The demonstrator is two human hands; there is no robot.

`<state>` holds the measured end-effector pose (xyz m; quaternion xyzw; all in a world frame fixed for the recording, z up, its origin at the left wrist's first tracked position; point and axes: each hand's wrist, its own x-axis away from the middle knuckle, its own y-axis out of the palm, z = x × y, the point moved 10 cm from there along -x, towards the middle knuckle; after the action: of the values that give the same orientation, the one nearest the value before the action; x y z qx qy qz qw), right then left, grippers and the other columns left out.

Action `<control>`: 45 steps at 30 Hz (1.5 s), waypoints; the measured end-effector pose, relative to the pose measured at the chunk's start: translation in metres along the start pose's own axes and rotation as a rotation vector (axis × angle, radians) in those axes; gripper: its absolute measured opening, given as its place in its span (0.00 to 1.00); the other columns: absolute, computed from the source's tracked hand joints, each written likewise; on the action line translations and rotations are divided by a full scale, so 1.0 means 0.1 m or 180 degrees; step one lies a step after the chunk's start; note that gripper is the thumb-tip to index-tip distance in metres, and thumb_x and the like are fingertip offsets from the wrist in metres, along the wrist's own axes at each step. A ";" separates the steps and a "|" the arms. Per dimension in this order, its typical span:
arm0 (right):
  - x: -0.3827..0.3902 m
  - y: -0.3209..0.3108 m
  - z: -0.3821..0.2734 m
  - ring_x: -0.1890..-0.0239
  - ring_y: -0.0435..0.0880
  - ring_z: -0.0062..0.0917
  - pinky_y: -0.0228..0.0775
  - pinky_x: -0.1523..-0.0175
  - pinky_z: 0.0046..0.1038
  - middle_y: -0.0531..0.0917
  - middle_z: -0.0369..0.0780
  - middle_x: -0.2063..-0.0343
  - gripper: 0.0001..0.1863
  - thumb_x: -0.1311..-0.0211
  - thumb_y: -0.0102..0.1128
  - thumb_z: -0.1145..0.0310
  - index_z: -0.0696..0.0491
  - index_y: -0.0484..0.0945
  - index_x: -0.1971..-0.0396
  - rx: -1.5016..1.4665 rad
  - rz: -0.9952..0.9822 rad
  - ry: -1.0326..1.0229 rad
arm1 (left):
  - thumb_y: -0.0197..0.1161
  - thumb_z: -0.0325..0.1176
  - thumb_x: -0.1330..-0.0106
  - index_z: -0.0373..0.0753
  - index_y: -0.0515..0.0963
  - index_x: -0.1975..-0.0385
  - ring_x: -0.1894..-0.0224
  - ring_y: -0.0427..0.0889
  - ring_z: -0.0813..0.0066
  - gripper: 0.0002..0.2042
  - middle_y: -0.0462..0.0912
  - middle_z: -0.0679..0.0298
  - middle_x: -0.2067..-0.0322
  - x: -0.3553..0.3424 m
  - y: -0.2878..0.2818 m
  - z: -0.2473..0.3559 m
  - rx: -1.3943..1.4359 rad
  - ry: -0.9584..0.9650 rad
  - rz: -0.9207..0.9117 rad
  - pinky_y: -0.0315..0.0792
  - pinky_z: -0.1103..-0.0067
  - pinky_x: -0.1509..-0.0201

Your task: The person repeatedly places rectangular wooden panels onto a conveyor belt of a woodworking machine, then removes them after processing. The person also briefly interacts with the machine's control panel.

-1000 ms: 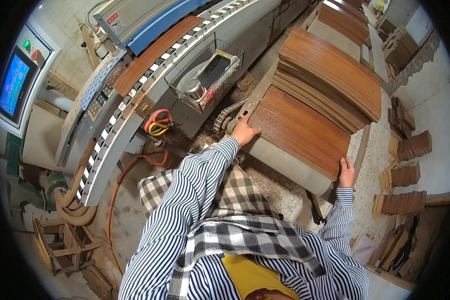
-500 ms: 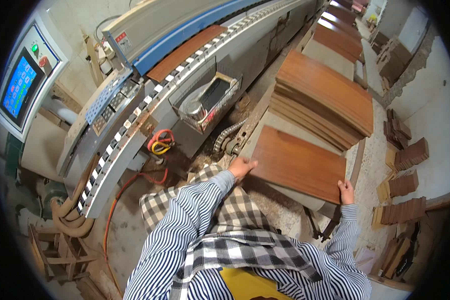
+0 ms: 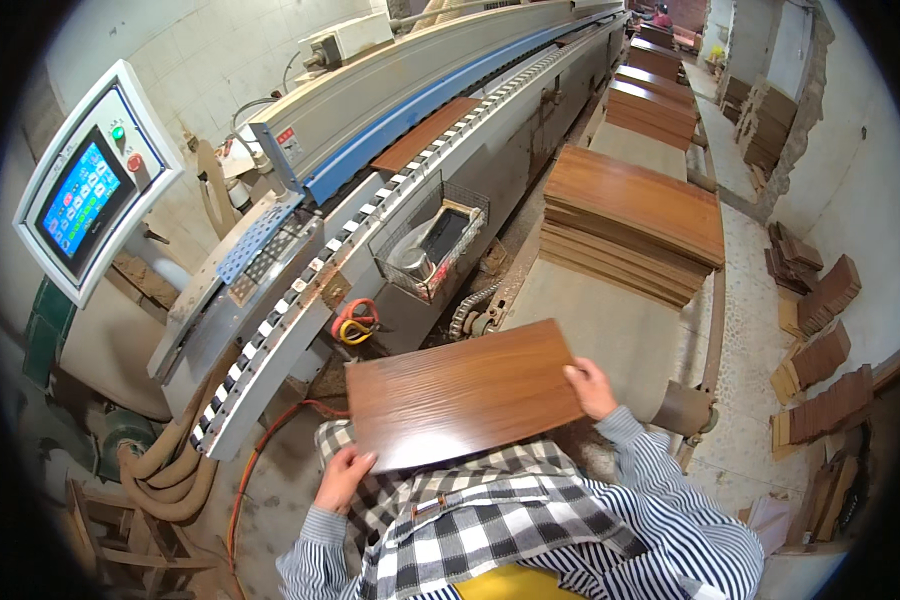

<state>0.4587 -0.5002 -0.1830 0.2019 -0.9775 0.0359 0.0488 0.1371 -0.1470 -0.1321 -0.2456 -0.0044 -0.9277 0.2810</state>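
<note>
A reddish-brown wood-grain board point(image 3: 465, 390) is held in front of my body, slightly tilted, its left end toward the machine. My left hand point(image 3: 346, 478) grips its near left corner, thumb on the top face. At the right end my right hand point(image 3: 591, 389) has hold of the edge; the fingers beneath are hidden. Beyond the board, a stack of similar boards point(image 3: 635, 205) rests on a belt conveyor point(image 3: 600, 300). Another brown board point(image 3: 425, 135) lies in the long edge-banding-type machine point(image 3: 450, 60), behind its track of black and white pads point(image 3: 290, 290).
A wire basket point(image 3: 430, 240) with a metal can hangs on the machine's side, above orange and yellow scissors point(image 3: 356, 322). The control panel point(image 3: 98, 185) stands at the left. An orange hose point(image 3: 260, 450) crosses the floor. Small board stacks point(image 3: 825, 405) line the right wall; a person point(image 3: 660, 15) is far off.
The board has come off the conveyor and moved left, in front of my body, with both hands on it. Bare belt now shows where it lay. My view has shifted too.
</note>
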 end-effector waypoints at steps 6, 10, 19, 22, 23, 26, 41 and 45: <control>-0.02 1.69 -0.37 0.55 0.81 0.38 0.72 0.50 0.33 0.80 0.52 0.56 0.25 0.34 0.51 0.54 0.59 0.69 0.46 0.1160 -0.1000 -0.0426 | 0.60 0.36 0.36 0.38 0.77 0.65 0.76 0.65 0.86 0.08 0.72 0.74 0.76 1.01 -1.04 -0.85 0.0335 0.0020 0.1132 0.64 0.85 0.69; 0.11 1.91 -0.45 0.52 0.79 0.43 0.69 0.45 0.37 0.79 0.55 0.56 0.28 0.33 0.45 0.49 0.59 0.69 0.47 0.1691 -0.1149 -0.0426 | 0.61 0.34 0.35 0.34 0.77 0.58 0.70 0.72 0.84 0.11 0.79 0.70 0.69 1.07 -1.18 -1.74 0.0585 -0.0128 0.1168 0.69 0.83 0.66; 0.45 1.33 -0.44 0.57 0.81 0.42 0.71 0.51 0.37 0.82 0.51 0.61 0.23 0.35 0.49 0.53 0.58 0.79 0.57 0.1673 -0.0782 -0.0440 | 0.57 0.39 0.34 0.25 0.65 0.42 0.46 0.74 0.60 0.27 0.74 0.44 0.47 1.03 -0.92 -0.79 -0.0545 0.0318 0.1927 0.66 0.70 0.41; 0.52 1.36 -0.48 0.58 0.81 0.43 0.71 0.50 0.36 0.82 0.51 0.62 0.22 0.36 0.50 0.53 0.57 0.79 0.56 0.1886 -0.0993 -0.0148 | 0.56 0.41 0.35 0.22 0.61 0.41 0.39 0.65 0.48 0.30 0.65 0.39 0.41 1.08 -0.81 -0.58 -0.2220 0.0220 0.2151 0.57 0.66 0.34; 0.52 1.37 -0.49 0.58 0.81 0.43 0.71 0.51 0.37 0.82 0.51 0.62 0.23 0.37 0.51 0.53 0.57 0.79 0.56 0.1828 -0.0961 -0.0173 | 0.56 0.43 0.35 0.21 0.58 0.40 0.35 0.57 0.42 0.32 0.59 0.38 0.37 1.09 -0.74 -0.52 -0.2164 0.0110 0.1979 0.50 0.63 0.31; 0.52 1.39 -0.59 0.57 0.81 0.42 0.71 0.50 0.36 0.82 0.52 0.61 0.23 0.38 0.53 0.53 0.57 0.79 0.54 0.1724 -0.0953 -0.0213 | 0.56 0.42 0.35 0.23 0.59 0.40 0.36 0.59 0.43 0.32 0.60 0.38 0.38 1.10 -0.76 -0.53 -0.2215 0.0119 0.2109 0.51 0.63 0.31; 0.16 2.07 -1.11 0.64 0.83 0.21 0.80 0.62 0.21 0.81 0.40 0.58 0.27 0.32 0.50 0.65 0.60 0.59 0.37 -0.1770 -0.2116 0.0654 | 0.52 0.31 0.32 0.32 0.57 0.35 0.32 0.57 0.60 0.26 0.59 0.50 0.35 1.36 -0.97 0.22 -0.0249 0.1503 0.2602 0.51 0.71 0.31; -0.15 2.67 -1.50 0.67 0.82 0.20 0.79 0.63 0.22 0.81 0.39 0.60 0.23 0.31 0.48 0.67 0.58 0.62 0.39 -0.2055 -0.2361 0.0652 | 0.56 0.36 0.34 0.35 0.58 0.35 0.30 0.52 0.58 0.29 0.56 0.50 0.33 1.50 -1.36 0.83 -0.1446 0.1901 0.3031 0.45 0.65 0.29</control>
<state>0.3782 -0.2362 -0.0495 0.5058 -0.7914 -0.2685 0.2139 -0.0049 -0.0981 0.0277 -0.0034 0.3832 -0.7065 0.5949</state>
